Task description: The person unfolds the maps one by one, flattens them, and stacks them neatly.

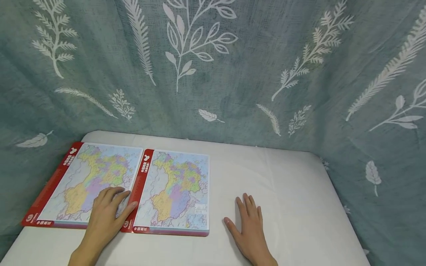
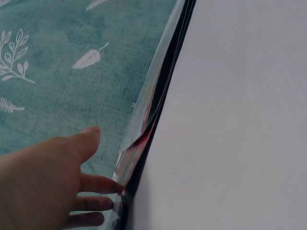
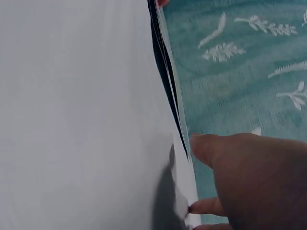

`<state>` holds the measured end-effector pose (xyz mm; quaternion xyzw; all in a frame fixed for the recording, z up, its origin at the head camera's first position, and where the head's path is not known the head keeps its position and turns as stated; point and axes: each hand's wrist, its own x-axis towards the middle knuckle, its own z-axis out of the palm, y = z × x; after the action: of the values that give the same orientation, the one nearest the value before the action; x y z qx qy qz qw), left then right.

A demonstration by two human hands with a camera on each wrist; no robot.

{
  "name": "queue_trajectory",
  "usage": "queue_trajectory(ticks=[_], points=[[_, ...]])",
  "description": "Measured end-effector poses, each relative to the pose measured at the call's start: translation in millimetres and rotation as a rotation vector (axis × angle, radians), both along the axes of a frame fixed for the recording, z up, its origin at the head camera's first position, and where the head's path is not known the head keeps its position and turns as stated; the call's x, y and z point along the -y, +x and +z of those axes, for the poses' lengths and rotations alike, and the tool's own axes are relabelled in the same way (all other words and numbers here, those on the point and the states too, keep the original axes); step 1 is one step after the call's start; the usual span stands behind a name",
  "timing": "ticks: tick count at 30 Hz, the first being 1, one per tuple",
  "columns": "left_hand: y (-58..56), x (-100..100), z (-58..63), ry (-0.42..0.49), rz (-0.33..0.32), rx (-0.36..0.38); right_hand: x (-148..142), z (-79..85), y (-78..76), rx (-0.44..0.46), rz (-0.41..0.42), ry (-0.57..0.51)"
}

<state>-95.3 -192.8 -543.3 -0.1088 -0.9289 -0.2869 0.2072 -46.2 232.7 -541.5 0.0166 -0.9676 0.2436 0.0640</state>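
Note:
Two flat map boards with red borders lie side by side on the white table. My left hand (image 1: 104,208) rests over the lower right of the left map board (image 1: 74,195), fingers loosely bent on its surface. Its thumb reaches across to the red strip of the right map board (image 1: 181,184). In the left wrist view the left hand (image 2: 53,182) has its fingertips at the edge of the pale surface. My right hand (image 1: 249,229) lies palm down on the table with fingers spread, right of both boards. The right wrist view shows that hand (image 3: 259,177) at the table surface.
The white table (image 1: 293,192) extends to the right of the boards. A green-blue curtain (image 1: 233,74) with white leaf prints hangs behind the table and down both sides.

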Motion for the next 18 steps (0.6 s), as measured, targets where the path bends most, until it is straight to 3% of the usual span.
queue_trajectory(ticks=[10,18], points=[[4.7,-27,10.4,-0.053,0.064,0.026,58,-6.6,5.4,-0.100,0.107,-0.042],[6.0,-23,5.8,0.106,0.134,0.125,71,-9.3,8.7,-0.151,0.152,-0.052]])
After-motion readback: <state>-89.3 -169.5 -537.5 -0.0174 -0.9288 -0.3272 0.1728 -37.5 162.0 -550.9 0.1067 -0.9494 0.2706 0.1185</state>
